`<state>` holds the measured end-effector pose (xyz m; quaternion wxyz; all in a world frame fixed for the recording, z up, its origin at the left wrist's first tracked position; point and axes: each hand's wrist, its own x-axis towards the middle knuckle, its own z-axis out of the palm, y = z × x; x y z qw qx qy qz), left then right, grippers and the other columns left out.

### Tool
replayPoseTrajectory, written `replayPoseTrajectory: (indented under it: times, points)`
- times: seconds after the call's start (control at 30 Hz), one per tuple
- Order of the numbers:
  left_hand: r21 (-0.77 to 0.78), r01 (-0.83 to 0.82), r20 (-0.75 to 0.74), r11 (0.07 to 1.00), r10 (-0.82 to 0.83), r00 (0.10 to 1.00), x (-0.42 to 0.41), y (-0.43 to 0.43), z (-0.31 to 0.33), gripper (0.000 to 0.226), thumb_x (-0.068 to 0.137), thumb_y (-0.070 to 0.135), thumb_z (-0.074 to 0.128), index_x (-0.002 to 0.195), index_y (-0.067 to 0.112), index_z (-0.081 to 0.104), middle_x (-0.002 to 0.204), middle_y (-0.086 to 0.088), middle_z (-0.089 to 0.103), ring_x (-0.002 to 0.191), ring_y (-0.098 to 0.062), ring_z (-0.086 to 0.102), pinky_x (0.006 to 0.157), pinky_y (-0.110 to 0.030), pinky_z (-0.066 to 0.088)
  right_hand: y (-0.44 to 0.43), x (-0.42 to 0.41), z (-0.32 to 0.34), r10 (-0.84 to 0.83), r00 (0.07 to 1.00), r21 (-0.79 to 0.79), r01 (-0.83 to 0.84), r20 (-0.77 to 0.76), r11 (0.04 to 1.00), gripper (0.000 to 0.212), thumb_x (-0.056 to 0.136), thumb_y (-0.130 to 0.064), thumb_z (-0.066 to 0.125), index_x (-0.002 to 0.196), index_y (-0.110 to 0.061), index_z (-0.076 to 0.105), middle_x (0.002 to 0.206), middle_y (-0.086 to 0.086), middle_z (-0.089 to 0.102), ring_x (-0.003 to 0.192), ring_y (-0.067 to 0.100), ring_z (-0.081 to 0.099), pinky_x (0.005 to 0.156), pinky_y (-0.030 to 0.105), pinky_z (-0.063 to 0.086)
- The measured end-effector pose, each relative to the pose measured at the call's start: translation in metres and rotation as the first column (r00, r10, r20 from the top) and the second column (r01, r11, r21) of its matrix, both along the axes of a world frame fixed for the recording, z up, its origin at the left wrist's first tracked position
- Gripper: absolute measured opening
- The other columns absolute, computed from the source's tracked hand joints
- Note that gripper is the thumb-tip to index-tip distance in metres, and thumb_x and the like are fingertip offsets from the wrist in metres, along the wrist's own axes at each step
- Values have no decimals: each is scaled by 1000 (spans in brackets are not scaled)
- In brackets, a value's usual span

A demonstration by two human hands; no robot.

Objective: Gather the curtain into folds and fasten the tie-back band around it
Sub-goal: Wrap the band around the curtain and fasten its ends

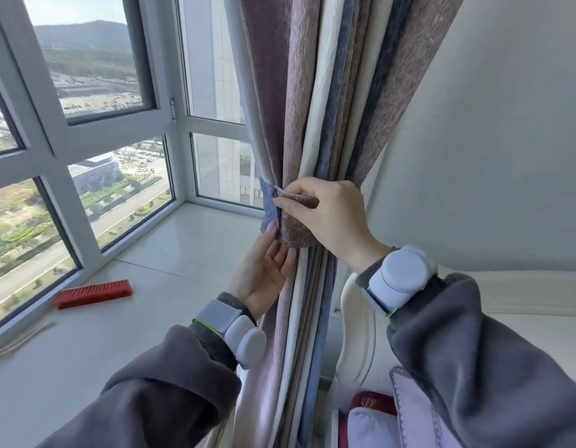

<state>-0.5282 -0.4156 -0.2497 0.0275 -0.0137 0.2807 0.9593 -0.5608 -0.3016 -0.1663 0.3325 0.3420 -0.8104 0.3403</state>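
The curtain point(315, 92), striped in mauve, cream and blue, hangs gathered into tight folds in the middle of the view. A tie-back band point(293, 227), blue on its left part and mauve on its right, wraps the bundle at its narrowest point. My right hand point(325, 215) pinches the band's upper edge between thumb and fingers. My left hand point(264, 270) reaches up from below, palm toward me, with its fingertips pressed on the band's lower left corner. The back of the band is hidden behind the folds.
A red brush point(93, 293) lies on the white window sill point(170, 253) to the left. Large windows point(86, 76) stand beyond the sill. A white headboard point(357, 318) and bedding point(409, 412) sit close on the right, below a white wall.
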Motion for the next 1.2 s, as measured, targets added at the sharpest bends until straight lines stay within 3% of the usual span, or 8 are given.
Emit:
replayPoseTrajectory:
  times: [0.13, 0.27, 0.57, 0.67, 0.8, 0.97, 1.07, 1.2]
  points:
    - [-125, 2, 53, 992, 5, 999, -1, -6, -4, 16, 88, 29, 59, 101, 21, 59, 89, 3, 65, 87, -10, 59, 76, -18, 55, 9, -2, -4, -14, 999, 49, 13, 33, 999, 14, 80, -37, 70, 88, -24, 70, 79, -10, 74, 78, 8, 69, 69, 31, 51]
    - [-285, 26, 71, 958, -6, 997, -1, -22, 1, 10, 87, 30, 62, 90, 21, 64, 88, 3, 64, 84, -10, 65, 80, -22, 56, 19, -8, -10, 22, 999, 70, -25, 40, 997, 16, 81, -24, 67, 97, -22, 66, 90, -7, 72, 88, 11, 66, 81, 33, 49]
    - [-524, 7, 72, 852, 36, 997, 8, -29, 17, 17, 84, 26, 66, 93, 11, 66, 78, -1, 69, 68, -9, 69, 71, -22, 59, 20, -1, -8, -3, 997, 51, -1, 76, 999, 13, 80, -17, 66, 93, -20, 67, 89, -7, 72, 88, 13, 65, 79, 36, 51]
    - [-704, 37, 92, 709, 40, 995, 17, -34, 31, 33, 85, 34, 64, 105, 8, 65, 92, -7, 71, 72, -13, 69, 68, -25, 60, 19, 6, -8, -33, 999, 90, 29, 37, 996, 17, 81, -16, 65, 97, -19, 68, 97, -4, 71, 94, 21, 60, 81, 32, 45]
    - [-965, -57, -17, 256, 156, 988, 24, -40, 52, 50, 84, 46, 60, 114, 6, 55, 110, -9, 59, 95, -19, 58, 82, -33, 53, 26, 16, -6, -129, 991, -20, 129, 22, 991, 24, 77, -20, 69, 101, -16, 66, 104, 1, 63, 99, 24, 55, 87, 30, 41]
    - [-981, -177, -164, 81, 150, 975, 2, -46, 71, 105, 67, 47, 77, 145, 11, 17, 149, -10, 28, 133, -25, 35, 106, -37, 37, 49, 5, 4, -132, 873, -155, 229, 470, 961, 96, 73, -34, 78, 144, -6, 21, 148, 12, 26, 139, 27, 26, 116, 39, 23]
    - [-975, -213, -205, 67, 101, 973, -14, -38, 85, 96, 61, 40, 83, 134, 12, 26, 132, -10, 41, 121, -27, 47, 93, -40, 50, 50, -14, 14, -1, 740, -140, 128, 673, 982, 124, 71, -36, 80, 148, -10, -14, 160, 6, -6, 148, 18, -2, 120, 35, 5]
    - [-948, -281, -256, 151, 169, 952, -26, -35, 91, 77, 63, 27, 85, 119, 9, 35, 98, 6, 52, 98, -15, 55, 75, -25, 47, 42, -43, 12, 186, 591, -241, 15, 785, 970, 128, 67, -31, 84, 149, -14, -12, 159, 1, 10, 146, 16, 14, 118, 33, 16]
